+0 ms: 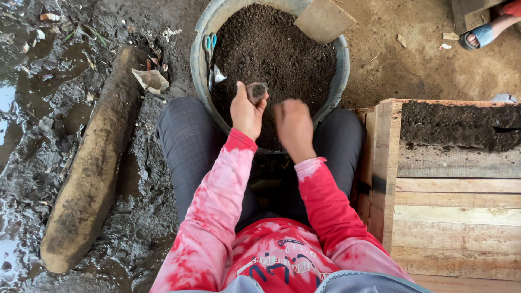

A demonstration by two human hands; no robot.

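Risk: left hand (246, 113) fingers pinch small soil-filled bag (256, 92) over tub (340, 76), right hand (293, 123) fisted; loose pinch could spill soil onto my lap.

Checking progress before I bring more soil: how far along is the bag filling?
Done: a row of dark, soil-filled bags seems to lie at the far end of the wooden crate. In hand: the left hand holds a small bag over the soil tub; the right hand is beside it. Left: most of the crate shows bare boards, and the tub is nearly full.
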